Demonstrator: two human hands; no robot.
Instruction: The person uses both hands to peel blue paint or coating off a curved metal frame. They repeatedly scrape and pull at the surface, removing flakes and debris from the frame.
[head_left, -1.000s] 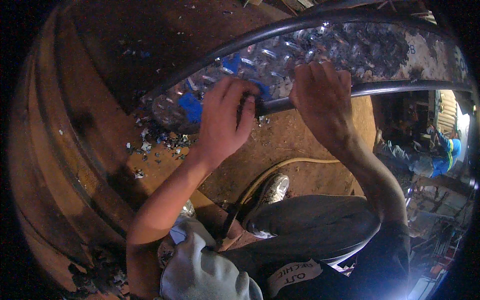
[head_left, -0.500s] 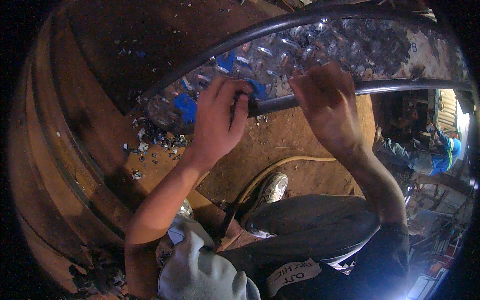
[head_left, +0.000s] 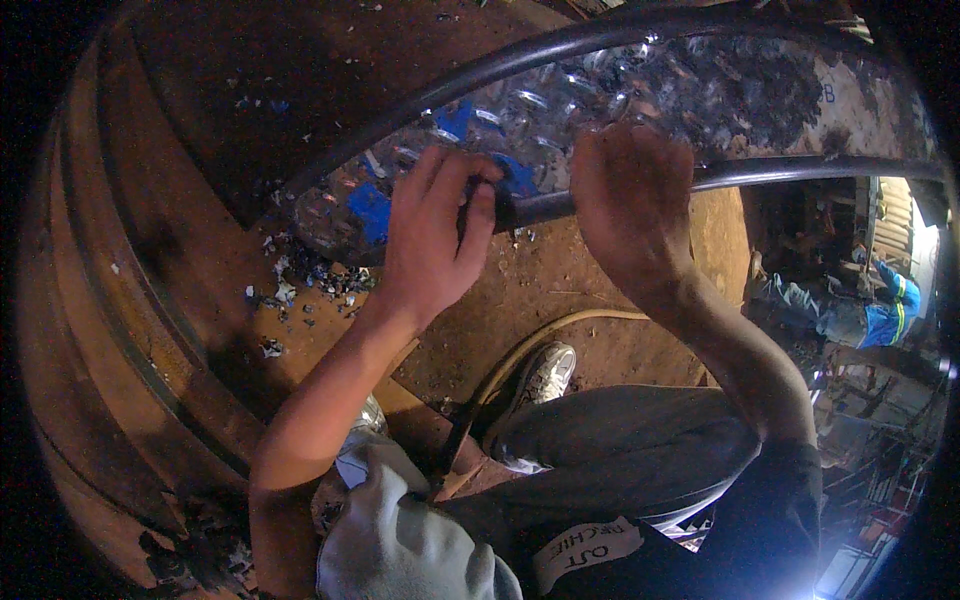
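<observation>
A long, curved strip of diamond-tread metal plate [head_left: 545, 105], edged by a black far tube [head_left: 510, 65] and a black near tube [head_left: 770, 175], lies across the upper view in front of the person. The left hand [head_left: 435, 220] is at the near edge toward the plate's left end, fingers bent and thumb apart; whether they grip the near tube, I cannot tell. The right hand [head_left: 632, 195] is closed into a fist over the same edge, farther right; what it may hold is hidden. Blue patches [head_left: 370, 208] mark the plate near the left hand, and a pale, torn covering [head_left: 850, 105] shows toward its right end. Small scraps [head_left: 335, 280] litter the brown ground below the left end. A yellowish hose [head_left: 530, 345] curves beside a pale shoe [head_left: 548, 372]. At far right, a co-worker [head_left: 888, 318] wears blue with yellow-green stripes.
</observation>
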